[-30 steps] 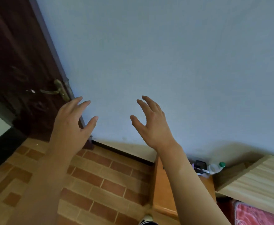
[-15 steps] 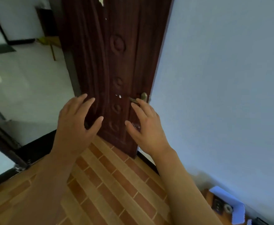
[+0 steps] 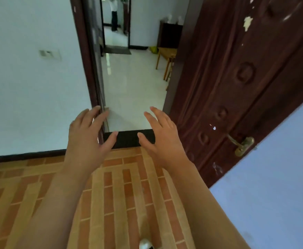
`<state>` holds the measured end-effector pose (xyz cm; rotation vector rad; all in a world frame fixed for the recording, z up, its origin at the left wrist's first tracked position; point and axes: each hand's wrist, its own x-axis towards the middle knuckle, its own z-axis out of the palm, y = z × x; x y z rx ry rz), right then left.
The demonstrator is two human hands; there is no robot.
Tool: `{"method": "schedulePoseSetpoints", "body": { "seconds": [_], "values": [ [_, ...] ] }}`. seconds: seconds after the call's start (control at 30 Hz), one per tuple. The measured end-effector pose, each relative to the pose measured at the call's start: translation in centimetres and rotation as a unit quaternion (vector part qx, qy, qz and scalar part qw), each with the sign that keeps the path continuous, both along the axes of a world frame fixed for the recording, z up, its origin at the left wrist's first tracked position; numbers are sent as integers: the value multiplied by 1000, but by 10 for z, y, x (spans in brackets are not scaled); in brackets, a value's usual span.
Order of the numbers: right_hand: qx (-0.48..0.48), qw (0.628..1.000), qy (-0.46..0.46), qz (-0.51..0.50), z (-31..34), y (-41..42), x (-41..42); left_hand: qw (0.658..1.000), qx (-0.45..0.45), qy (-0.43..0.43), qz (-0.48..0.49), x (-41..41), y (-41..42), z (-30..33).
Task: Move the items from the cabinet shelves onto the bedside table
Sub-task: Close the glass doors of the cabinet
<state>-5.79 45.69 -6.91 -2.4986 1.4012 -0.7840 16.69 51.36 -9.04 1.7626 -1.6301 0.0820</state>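
Both hands raised, left hand [image 3: 87,135], right hand [image 3: 162,135], fingers spread, empty

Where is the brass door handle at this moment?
In the head view, the brass door handle is at the right side, on the edge of the open dark brown wooden door, right of the right hand.

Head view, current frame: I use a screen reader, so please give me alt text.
Two empty hands, left hand and right hand, reach forward with relaxed fingers over a brick-patterned floor. Ahead, a dark wooden door with a brass handle stands open onto a white-tiled room.
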Motion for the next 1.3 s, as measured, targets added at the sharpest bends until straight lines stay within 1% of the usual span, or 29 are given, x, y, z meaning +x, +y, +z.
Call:
{"method": "schedulePoseSetpoints", "body": {
  "seconds": [0.2,0.3,0.43,0.6,0.77,0.97,1.17,1.3],
  "values": [
    [42,990,3,132,-2,-22,73,990,6,-7,138,45,34,0],
    [34,983,-1,181,-3,-30,101,980,15,-7,197,56,51,2],
    [43,964,-4,264,-3,-35,129,960,20,-2,280,63,77,2],
    [44,929,11,368,-3,-26,162,924,37,1,381,61,122,2],
    [41,886,17,462,-5,2,193,877,55,9,477,49,172,2],
    [26,843,28,537,-9,47,228,825,64,22,561,36,231,1],
    [19,806,22,591,-5,107,260,788,60,34,611,37,292,6],
    [6,794,21,608,-1,152,284,773,55,34,631,50,333,9]
  ]
}}
